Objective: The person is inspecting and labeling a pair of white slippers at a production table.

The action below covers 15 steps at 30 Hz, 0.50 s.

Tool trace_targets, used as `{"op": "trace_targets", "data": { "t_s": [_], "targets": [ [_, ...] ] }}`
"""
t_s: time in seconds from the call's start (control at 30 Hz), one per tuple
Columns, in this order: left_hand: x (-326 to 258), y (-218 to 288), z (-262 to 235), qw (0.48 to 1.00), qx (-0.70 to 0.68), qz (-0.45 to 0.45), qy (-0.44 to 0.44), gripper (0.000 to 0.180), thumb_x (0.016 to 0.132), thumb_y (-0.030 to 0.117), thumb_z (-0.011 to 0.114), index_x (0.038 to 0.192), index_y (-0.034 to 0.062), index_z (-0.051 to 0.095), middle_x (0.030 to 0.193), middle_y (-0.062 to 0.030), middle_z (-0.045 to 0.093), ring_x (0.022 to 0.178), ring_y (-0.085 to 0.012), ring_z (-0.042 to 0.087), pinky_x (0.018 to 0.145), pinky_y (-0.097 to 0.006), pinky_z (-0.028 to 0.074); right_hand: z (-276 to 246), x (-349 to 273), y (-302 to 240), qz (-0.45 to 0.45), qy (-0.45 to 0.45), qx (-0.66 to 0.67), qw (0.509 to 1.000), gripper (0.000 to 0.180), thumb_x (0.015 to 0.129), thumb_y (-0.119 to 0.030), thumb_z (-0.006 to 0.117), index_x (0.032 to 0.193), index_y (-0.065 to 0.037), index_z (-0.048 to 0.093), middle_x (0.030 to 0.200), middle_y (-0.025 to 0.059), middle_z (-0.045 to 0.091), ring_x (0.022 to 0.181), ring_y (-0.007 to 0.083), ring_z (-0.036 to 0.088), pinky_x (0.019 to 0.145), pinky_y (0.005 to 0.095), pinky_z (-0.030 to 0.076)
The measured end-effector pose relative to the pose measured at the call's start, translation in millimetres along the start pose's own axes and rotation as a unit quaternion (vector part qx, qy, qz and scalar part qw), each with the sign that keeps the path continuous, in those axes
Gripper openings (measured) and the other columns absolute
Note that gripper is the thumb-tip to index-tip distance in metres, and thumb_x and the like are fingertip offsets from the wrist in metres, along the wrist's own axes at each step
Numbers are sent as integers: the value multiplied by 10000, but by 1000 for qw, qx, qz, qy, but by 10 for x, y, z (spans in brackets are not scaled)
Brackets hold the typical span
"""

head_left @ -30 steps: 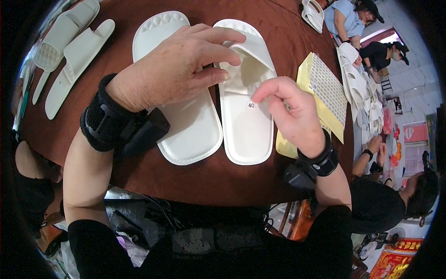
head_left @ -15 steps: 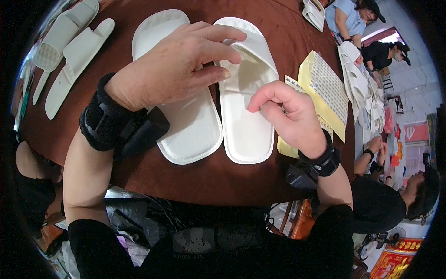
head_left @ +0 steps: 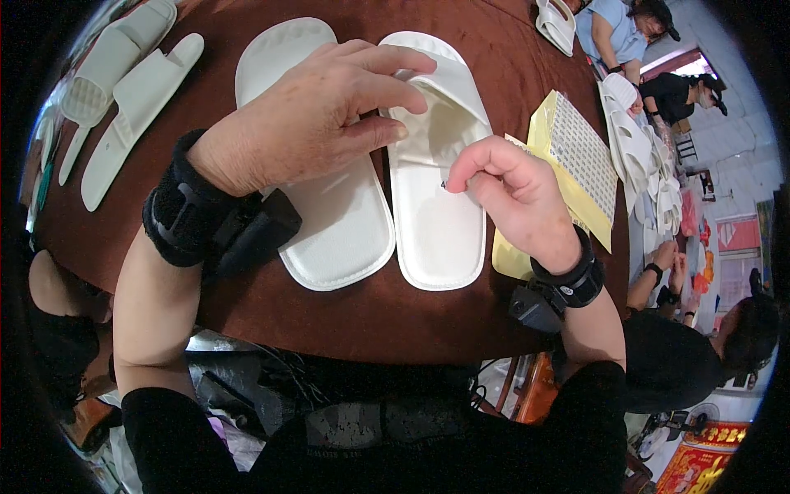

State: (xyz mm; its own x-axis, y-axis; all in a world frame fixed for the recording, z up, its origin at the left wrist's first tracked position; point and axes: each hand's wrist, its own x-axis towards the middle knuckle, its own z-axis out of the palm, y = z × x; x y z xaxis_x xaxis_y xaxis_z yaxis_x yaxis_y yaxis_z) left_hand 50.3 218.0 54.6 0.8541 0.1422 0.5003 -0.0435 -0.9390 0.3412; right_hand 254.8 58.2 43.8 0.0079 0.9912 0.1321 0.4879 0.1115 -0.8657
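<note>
Two white slippers lie side by side, toes away from me. Over the left slipper (head_left: 341, 230) reaches my left hand (head_left: 304, 115), its fingers apart and curved at the strap of the right slipper (head_left: 440, 247); whether they touch it I cannot tell. My right hand (head_left: 514, 198) is closed in a pinch just over that slipper's insole. A small sticker (head_left: 444, 185) with a dark mark shows at its fingertips. Beside this hand lie yellow-backed sheets of small printed stickers (head_left: 580, 156), partly covered by it.
A brown cloth (head_left: 346, 329) covers the table. More white slippers (head_left: 140, 123) lie at the far left, and another row of slippers (head_left: 634, 156) runs along the right. A co-worker in blue (head_left: 613, 37) and others in black stand or sit on the right.
My right hand has shifted slightly to the right and up, and a dark-marked sticker now shows at its fingertips. My left hand has hardly moved.
</note>
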Motion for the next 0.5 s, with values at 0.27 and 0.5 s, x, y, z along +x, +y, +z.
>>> {"op": "trace_targets", "data": {
  "t_s": [0.27, 0.5],
  "targets": [
    [27, -30, 65, 998, -13, 23, 52, 285, 719, 46, 703, 1002, 42, 667, 1280, -144, 570, 1098, -338, 556, 919, -418, 430, -30, -24, -68, 8, 6, -30, 999, 134, 858, 71, 492, 875, -6, 600, 806, 29, 634, 741, 94, 588, 679, 226, 467],
    [18, 40, -12, 993, -84, -10, 80, 220, 799, 56, 678, 1019, 41, 675, 1245, -156, 578, 1113, -338, 551, 952, -399, 438, -46, -50, -96, 15, -26, -54, 998, 128, 843, 72, 497, 851, 4, 606, 820, 62, 639, 788, 126, 603, 722, 249, 474]
  ]
}}
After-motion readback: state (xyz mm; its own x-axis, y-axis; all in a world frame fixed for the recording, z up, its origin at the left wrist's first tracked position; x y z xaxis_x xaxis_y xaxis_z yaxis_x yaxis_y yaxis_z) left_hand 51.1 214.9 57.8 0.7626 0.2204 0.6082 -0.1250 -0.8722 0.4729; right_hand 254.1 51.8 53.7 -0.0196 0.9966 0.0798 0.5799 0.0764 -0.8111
